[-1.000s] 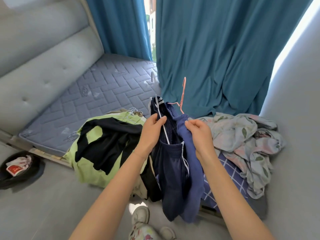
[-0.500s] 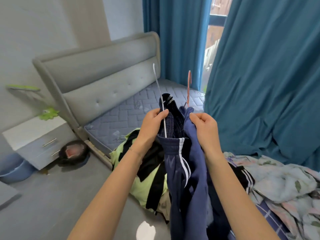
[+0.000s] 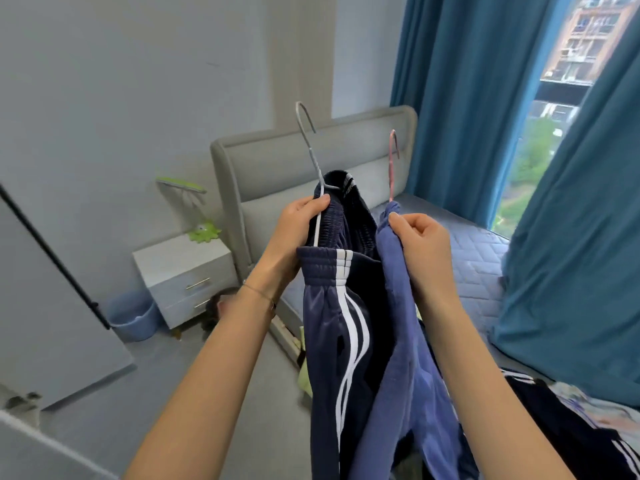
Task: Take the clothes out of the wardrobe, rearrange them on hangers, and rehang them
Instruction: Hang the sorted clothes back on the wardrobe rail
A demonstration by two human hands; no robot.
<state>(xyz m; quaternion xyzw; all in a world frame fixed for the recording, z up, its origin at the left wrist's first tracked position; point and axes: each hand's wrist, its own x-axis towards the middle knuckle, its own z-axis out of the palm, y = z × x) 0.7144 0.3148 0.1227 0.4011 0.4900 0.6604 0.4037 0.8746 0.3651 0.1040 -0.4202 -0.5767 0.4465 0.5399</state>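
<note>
Two hangers stand up side by side with hooks on top, the white hanger [image 3: 317,174] pinched with the dark pants [image 3: 341,306] in the left hand [image 3: 294,233], the pink hanger [image 3: 393,161] and blue cloth [image 3: 401,323] squeezed in the right hand [image 3: 420,244].

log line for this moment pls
left hand: grips white hanger with navy striped pants | right hand: grips blue garment on pink hanger

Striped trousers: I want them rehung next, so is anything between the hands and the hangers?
Nothing visible. The left hand already grips the white hanger carrying the striped trousers; the right hand pinches the blue garment on the pink hanger.
</note>
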